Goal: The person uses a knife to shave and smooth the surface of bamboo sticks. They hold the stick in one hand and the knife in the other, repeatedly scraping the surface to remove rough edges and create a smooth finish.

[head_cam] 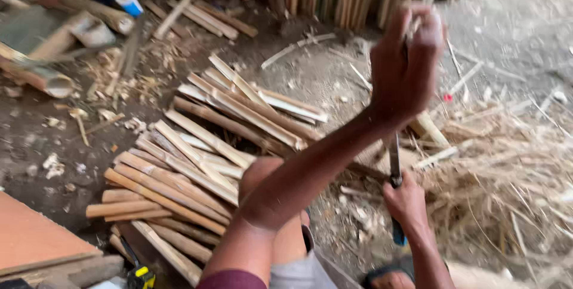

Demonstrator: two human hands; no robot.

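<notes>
Left hand raised, fist closed around bamboo strip; right hand below it grips knife; split-bamboo pile left of the knife.

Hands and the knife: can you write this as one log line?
left hand: raised, gripping bamboo strip | right hand: holding knife | bamboo slats: piled left | shavings: right

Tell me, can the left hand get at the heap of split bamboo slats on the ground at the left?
Probably not at once: the left hand is raised, shut on a thin bamboo strip. The heap of split bamboo slats itself lies uncovered below the forearm.
</notes>
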